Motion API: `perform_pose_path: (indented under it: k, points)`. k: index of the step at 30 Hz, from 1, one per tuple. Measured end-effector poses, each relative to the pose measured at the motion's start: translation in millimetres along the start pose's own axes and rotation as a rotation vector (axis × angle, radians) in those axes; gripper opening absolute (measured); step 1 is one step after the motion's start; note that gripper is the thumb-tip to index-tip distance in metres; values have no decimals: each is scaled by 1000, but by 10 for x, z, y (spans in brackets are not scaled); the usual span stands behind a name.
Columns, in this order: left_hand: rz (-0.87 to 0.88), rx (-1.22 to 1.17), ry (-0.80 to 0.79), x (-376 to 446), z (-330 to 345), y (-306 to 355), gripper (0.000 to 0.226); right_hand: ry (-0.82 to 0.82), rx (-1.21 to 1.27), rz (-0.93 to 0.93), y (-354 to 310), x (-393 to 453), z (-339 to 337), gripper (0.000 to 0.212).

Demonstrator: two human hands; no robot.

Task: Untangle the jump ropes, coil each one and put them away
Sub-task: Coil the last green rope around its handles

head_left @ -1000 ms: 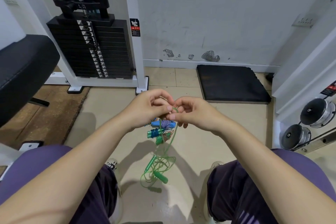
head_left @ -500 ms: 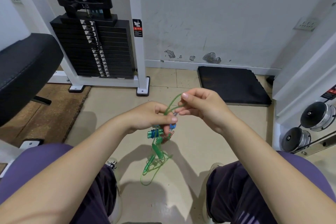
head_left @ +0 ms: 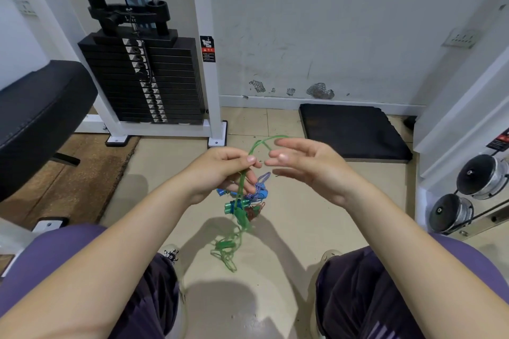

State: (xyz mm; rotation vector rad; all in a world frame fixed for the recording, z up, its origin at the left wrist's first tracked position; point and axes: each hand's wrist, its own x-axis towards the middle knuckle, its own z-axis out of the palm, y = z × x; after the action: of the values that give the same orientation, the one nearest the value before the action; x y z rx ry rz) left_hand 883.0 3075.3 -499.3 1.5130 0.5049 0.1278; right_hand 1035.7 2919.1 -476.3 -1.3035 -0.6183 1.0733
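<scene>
A tangle of jump ropes hangs in front of me above the floor. My left hand (head_left: 223,170) grips the bundle, pinching the green rope (head_left: 242,187) between thumb and fingers. A green loop (head_left: 264,142) arches up from that grip toward my right hand (head_left: 305,165), whose fingers are spread and relaxed beside the loop, holding nothing. Below my left hand hang a blue-and-white braided rope with blue handles (head_left: 260,191), a teal handle (head_left: 237,205) and a reddish rope (head_left: 254,212). The green rope's lower coils and green handle (head_left: 225,245) dangle between my knees.
A white weight-stack machine (head_left: 146,77) stands at the back left, a black padded bench (head_left: 35,113) at the left. A black foam mat (head_left: 352,132) lies by the wall. Dumbbells (head_left: 468,192) rest on a rack at the right. My knees flank the tiled floor.
The right hand pulled a green loop up out of the bundle, then let go and spread its fingers. The left hand kept its hold and the ropes rose a little.
</scene>
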Motion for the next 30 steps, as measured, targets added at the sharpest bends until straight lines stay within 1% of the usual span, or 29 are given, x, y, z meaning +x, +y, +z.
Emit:
perform_pose_path:
  k: [3, 4, 7, 10, 11, 12, 13, 15, 17, 19, 21, 22, 25, 26, 28, 30]
  points:
    - [-5, -221, 38, 3, 63, 24, 21, -41, -359, 81, 112, 17, 31, 32]
    - [0, -282, 44, 9, 72, 30, 22, -60, -424, 101, 155, 22, 52, 28]
    - [24, -405, 51, 29, 81, 39, 28, -119, -472, 118, 248, 24, 148, 18]
    - [44, -419, 41, 43, 98, 23, 33, -147, -491, 97, 304, 25, 217, 8]
    - [48, -407, 42, 47, 104, 9, 32, -139, -493, 85, 313, 24, 234, 5]
    - [49, -390, 51, 54, 105, -4, 31, -123, -494, 68, 323, 33, 241, 7]
    - [45, -365, 74, 58, 101, -12, 28, -104, -488, 51, 322, 40, 247, 10]
    - [38, -295, 151, 76, 64, -20, 22, -76, -448, 22, 297, 54, 234, 8]
    - [15, -222, 193, 87, 28, -21, 25, -56, -381, -10, 244, 60, 202, 4]
    - [-17, -158, 167, 80, 29, -19, 32, -35, -307, -48, 184, 53, 177, 5]
    - [-22, -88, 91, 47, 67, -9, 45, -27, -231, -82, 136, 42, 156, 8]
    - [-18, -45, 47, 30, 88, -9, 46, -24, -187, -91, 118, 41, 145, 9]
    - [-56, 105, -67, -22, 159, -3, 19, 6, -32, -104, 47, 32, 114, 11]
    - [-67, 169, -85, -27, 181, -14, 13, 20, 4, -109, 22, 24, 102, 11]
    - [-72, 255, -93, -19, 211, -29, 7, 58, 36, -123, -16, 3, 78, 11]
    - [-72, 303, -57, -3, 178, -26, 9, 132, 17, -141, -39, -13, 43, 12]
